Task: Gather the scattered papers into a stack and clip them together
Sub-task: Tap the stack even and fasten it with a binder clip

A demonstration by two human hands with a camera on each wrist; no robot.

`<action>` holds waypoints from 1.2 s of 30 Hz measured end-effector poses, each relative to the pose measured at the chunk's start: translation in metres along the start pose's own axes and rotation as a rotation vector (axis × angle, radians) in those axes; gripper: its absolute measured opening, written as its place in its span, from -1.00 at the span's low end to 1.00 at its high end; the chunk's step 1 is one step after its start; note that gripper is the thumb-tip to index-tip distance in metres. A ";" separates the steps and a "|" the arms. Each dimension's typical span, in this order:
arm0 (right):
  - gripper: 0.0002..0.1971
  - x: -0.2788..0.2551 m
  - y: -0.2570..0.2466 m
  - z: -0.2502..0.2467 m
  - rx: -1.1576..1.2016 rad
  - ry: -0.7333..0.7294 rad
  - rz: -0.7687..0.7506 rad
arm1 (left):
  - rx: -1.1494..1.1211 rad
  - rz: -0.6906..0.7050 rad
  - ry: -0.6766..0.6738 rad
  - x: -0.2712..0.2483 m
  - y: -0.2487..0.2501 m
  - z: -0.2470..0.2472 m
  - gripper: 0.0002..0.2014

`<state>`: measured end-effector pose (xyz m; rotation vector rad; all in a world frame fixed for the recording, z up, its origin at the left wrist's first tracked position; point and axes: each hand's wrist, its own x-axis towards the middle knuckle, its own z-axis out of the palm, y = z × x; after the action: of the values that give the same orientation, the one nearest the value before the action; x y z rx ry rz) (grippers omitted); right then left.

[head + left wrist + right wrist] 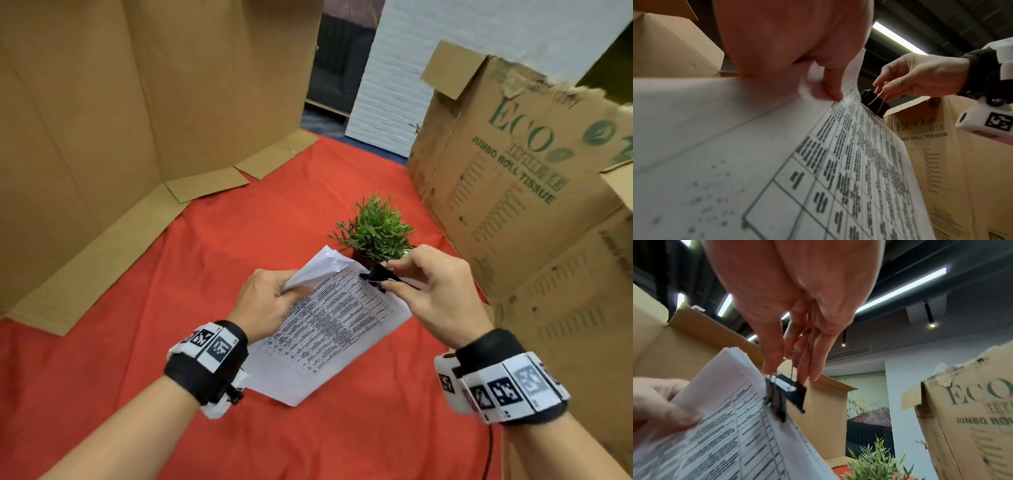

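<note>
On the paper stack's (pixel 329 329) edge, binder clip (pixel 378 275) between right-hand fingers (pixel 407 263).

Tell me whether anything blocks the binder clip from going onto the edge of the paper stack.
Nothing visible does. The binder clip, pinched by the right hand, already meets the paper stack edge. The left hand holds the stack further along.

A stack of printed papers (pixel 329 325), corner curled, has a black binder clip (pixel 378 275) on its edge.
</note>
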<state>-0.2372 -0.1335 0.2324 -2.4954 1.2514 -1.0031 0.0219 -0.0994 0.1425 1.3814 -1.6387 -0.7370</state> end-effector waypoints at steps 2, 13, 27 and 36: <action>-0.74 0.004 -0.001 -0.007 0.185 -0.066 0.137 | -0.048 0.036 -0.029 -0.001 0.001 -0.008 -0.68; -0.69 0.016 -0.010 -0.026 0.524 -0.255 0.334 | -0.069 0.122 -0.177 0.002 -0.002 -0.036 -0.76; -0.59 0.010 -0.016 -0.036 0.661 -0.234 0.288 | -0.162 0.132 -0.221 0.013 0.019 -0.052 -0.66; -0.61 0.016 -0.014 -0.034 0.653 -0.222 0.294 | -0.212 0.096 -0.236 0.014 0.019 -0.045 -0.61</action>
<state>-0.2433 -0.1324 0.2722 -1.8064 0.9792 -0.8536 0.0523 -0.1050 0.1835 1.0906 -1.7376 -1.0166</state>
